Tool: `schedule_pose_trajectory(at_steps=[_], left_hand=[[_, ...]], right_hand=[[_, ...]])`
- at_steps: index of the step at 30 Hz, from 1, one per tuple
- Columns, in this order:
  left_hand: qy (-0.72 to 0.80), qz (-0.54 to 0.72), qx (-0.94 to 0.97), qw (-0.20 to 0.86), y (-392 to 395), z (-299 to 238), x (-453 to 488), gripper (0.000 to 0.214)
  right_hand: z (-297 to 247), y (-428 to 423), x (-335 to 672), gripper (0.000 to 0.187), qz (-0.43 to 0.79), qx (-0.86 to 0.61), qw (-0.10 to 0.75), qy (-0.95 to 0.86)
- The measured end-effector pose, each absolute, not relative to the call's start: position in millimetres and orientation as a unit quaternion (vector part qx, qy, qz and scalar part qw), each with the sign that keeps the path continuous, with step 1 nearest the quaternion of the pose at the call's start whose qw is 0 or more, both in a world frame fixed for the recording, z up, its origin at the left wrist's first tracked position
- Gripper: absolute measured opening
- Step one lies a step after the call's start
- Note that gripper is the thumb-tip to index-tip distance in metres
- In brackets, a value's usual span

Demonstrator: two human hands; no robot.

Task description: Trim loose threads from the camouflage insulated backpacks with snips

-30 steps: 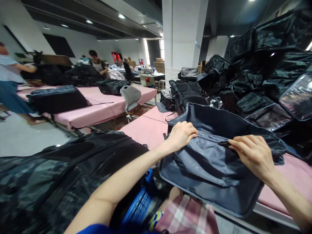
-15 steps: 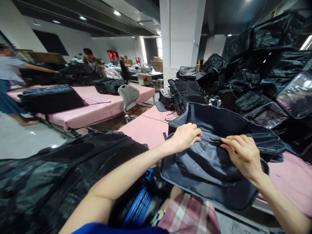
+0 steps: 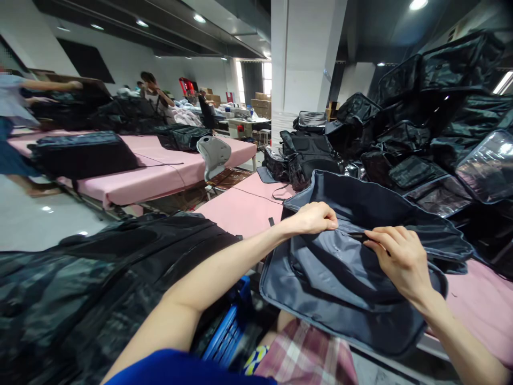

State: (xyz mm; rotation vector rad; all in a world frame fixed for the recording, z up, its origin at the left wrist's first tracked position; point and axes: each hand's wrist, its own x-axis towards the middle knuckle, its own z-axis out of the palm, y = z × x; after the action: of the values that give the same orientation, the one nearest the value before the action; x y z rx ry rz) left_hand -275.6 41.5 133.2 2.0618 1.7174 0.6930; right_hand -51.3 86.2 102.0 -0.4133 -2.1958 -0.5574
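A dark grey-blue bag (image 3: 352,315) lies opened out in front of me, its lining showing and its edges bound in lighter piping. At the middle of it, my left hand (image 3: 318,218) is closed in a pinch on a fold of the bag's lining (image 3: 326,248). Just to the right, my right hand (image 3: 401,256) grips a thin dark tool (image 3: 356,235) between thumb and fingers. The tool points left toward the pinched fold; its exact kind is too small to make out.
A pink-covered table (image 3: 252,206) bears the bag. Black camouflage bags (image 3: 417,128) are heaped at the right, and another large bag (image 3: 100,289) lies close on my left. A blue plastic crate (image 3: 228,326) is below. Beyond stand a grey chair (image 3: 214,155) and a person (image 3: 16,112) at another table.
Both hands stay at the same fold, my left hand having shifted slightly right. At the far left, the person's arm has risen. The view has turned a little.
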Motion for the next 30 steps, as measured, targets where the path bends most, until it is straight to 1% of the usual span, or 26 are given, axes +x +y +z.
schedule_pose_trajectory(at_steps=[16,22,24,25,26,28,29,30], left_hand=[[0.621,0.26,0.721,0.165,39.5,130.2,-275.3,0.018],[0.611,0.271,0.732,0.134,40.6,128.2,-269.5,0.016],[0.584,0.295,0.75,0.096,33.1,124.7,-274.8,0.018],[0.567,0.318,0.758,0.06,26.1,120.5,-281.5,0.02],[0.556,0.346,0.756,0.008,16.9,114.2,-291.2,0.023],[0.566,0.389,0.715,-0.128,-6.1,95.7,-316.7,0.029],[0.588,0.39,0.679,-0.203,-18.2,84.5,-330.4,0.032],[0.614,0.361,0.652,-0.258,-29.5,73.2,-342.9,0.034]], right_hand=[[103.4,91.6,-62.5,0.004,-0.198,-0.154,0.395,-0.884],[104.0,92.6,-64.0,0.006,-0.19,-0.143,0.394,-0.888],[102.8,94.5,-61.5,0.005,-0.166,-0.149,0.397,-0.89],[102.1,96.3,-58.9,0.004,-0.135,-0.159,0.406,-0.89],[101.3,98.4,-55.6,0.005,-0.093,-0.175,0.42,-0.885],[100.0,103.3,-48.8,0.009,0.007,-0.225,0.461,-0.858],[99.3,105.6,-46.3,0.012,0.052,-0.253,0.48,-0.838],[98.7,107.6,-45.2,0.016,0.091,-0.279,0.496,-0.817]])
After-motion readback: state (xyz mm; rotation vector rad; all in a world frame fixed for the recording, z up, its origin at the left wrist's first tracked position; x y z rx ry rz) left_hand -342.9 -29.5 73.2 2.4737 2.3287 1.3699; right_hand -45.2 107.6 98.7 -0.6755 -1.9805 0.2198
